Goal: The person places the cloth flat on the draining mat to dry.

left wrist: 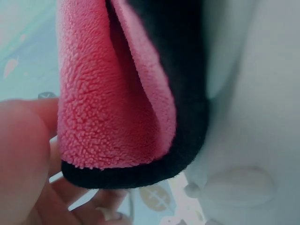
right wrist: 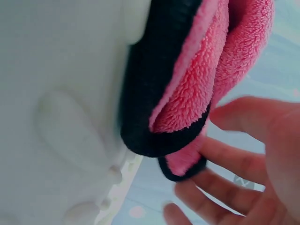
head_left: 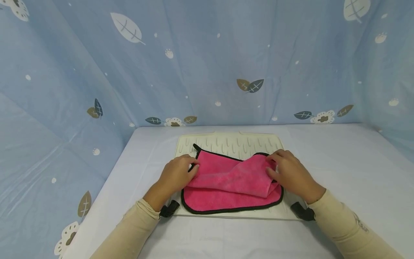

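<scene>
A pink plush cloth (head_left: 226, 176) with black edging lies loosely folded, its upper layer bunched over a flat lower layer. My left hand (head_left: 178, 172) holds its left side, thumb and fingertips at the edge. In the left wrist view, fingers of the left hand (left wrist: 28, 154) pass behind the folded pink cloth (left wrist: 108, 117). At the opposite side, my right hand (head_left: 289, 172) pinches the raised right part. The right wrist view shows the thumb of the right hand (right wrist: 253, 164) against the pink cloth (right wrist: 197, 89), fingertips by its lower corner.
Beneath the cloth is a cream board (head_left: 226, 140) with raised oval bumps. It lies on a white-covered table (head_left: 343, 158). A blue leaf-patterned curtain (head_left: 207, 64) hangs behind and at the sides. Black straps (head_left: 302, 211) show under the wrists.
</scene>
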The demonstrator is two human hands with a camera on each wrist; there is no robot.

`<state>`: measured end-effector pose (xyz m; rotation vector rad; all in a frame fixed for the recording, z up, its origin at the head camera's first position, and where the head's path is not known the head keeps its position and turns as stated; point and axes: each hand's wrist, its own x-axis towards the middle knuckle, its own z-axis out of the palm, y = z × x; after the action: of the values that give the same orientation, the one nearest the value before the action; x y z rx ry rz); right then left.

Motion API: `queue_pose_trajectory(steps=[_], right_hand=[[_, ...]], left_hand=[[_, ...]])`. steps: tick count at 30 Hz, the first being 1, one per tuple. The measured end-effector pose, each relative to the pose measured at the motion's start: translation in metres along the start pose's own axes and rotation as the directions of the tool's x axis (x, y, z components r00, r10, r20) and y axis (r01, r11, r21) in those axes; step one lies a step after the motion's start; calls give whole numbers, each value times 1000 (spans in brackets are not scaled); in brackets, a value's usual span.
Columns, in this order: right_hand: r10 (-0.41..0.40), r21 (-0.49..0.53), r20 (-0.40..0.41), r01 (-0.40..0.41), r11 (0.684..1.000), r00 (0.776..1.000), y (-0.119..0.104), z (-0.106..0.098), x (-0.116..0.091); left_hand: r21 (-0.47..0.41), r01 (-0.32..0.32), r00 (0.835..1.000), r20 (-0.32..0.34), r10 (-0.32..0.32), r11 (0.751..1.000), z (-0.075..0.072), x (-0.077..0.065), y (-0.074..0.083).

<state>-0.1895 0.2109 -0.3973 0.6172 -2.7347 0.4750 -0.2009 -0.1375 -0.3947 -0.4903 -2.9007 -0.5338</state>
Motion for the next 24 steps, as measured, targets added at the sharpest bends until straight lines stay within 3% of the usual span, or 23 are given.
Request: queue_pose_trajectory(steps=[6, 10, 19, 24], right_hand=[[-3, 38, -139, 8, 999, 990, 1, -1, 1], [-4, 52, -150, 12, 999, 989, 1, 0, 3], [-1, 38, 64, -1, 999, 998, 1, 1, 1], [-8, 37, 123, 4, 999, 992, 2, 1, 0]], left_hand=[[-5, 35, 991, -131, -35, 999, -2, 0, 0], [0, 57, 984, -170, -56, 998, -4, 2, 0], [21, 103, 994, -31, -103, 994, 0, 0, -4], [31, 108, 993, 50, -110, 994, 0, -1, -4]])
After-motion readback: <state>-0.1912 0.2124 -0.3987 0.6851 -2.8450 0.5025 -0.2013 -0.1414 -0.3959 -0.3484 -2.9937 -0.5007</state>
